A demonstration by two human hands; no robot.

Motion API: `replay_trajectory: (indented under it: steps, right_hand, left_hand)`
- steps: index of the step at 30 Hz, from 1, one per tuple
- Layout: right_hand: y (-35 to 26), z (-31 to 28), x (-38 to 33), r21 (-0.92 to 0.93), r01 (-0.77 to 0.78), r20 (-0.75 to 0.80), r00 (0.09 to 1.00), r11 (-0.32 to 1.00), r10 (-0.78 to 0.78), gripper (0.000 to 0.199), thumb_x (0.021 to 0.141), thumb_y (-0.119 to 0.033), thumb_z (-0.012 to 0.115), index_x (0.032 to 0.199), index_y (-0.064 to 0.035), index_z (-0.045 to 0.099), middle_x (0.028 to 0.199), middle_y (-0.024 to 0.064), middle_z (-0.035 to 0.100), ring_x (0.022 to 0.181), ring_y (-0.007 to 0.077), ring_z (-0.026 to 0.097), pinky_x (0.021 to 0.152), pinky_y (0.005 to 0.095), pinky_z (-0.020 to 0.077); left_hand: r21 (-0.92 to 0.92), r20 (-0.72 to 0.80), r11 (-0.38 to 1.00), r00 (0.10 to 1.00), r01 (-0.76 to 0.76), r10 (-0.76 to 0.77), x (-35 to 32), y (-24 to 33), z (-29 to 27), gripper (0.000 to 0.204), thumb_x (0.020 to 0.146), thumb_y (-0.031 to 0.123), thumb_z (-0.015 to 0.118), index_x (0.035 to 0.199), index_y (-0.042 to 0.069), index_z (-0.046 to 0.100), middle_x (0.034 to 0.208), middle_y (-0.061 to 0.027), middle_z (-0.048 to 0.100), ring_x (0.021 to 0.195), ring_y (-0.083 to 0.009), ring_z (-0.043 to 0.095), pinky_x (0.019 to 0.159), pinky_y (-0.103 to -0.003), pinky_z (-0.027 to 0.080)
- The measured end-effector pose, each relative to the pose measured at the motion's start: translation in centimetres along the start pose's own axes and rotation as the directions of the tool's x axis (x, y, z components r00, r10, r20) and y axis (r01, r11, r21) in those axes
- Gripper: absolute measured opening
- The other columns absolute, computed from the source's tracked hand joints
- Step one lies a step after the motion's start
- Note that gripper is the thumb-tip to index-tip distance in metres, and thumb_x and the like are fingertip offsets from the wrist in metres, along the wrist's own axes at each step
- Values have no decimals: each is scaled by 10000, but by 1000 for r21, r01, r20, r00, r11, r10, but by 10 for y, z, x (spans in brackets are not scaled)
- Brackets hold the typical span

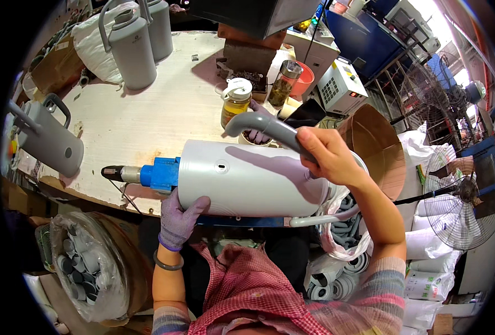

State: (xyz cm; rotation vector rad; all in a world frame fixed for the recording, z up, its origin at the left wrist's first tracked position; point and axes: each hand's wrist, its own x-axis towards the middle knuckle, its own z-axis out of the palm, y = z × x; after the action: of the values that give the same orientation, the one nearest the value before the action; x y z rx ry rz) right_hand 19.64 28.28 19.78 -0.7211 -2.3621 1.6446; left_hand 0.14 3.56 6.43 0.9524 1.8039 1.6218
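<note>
A large grey jug body lies on its side in front of me, pushed onto a blue fixture with a metal shaft. My left hand, in a purple glove, cups the jug's underside near its base. My bare right hand grips a curved grey handle held over the jug's open end. A second handle loop shows below the jug.
Three finished grey jugs stand on the worn round table. Two jars stand behind. A bag of grey caps sits lower left, a bag of grey handles right, a cardboard drum, fans.
</note>
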Motion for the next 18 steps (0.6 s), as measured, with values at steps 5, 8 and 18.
replay_trajectory:
  steps: [5,8,18]
  right_hand:
    - [-7,6,9,-89,-28,101,994,996,37,462,1040,-408,462,778,-35,535,581,-31,436,530,48,374,484,253,321]
    - [-7,7,9,-68,-55,97,993,996,62,460,1042,-391,462,766,-30,535,583,-29,436,533,49,374,489,254,321]
    - [-4,7,11,-17,-97,52,994,995,97,433,1039,-362,482,778,-23,550,570,-37,435,522,42,377,473,247,307]
  left_hand:
    - [-19,-57,999,998,-31,30,-1,0,2,441,837,339,773,1064,-20,652,893,-131,726,819,-204,699,756,-327,537]
    - [81,7,997,1000,7,-8,-2,1,-5,419,833,316,777,1056,-18,657,892,-128,729,810,-197,699,750,-322,537]
    - [149,17,988,999,-30,28,-5,1,-6,362,795,240,793,1027,-6,663,853,-154,721,747,-280,717,680,-340,543]
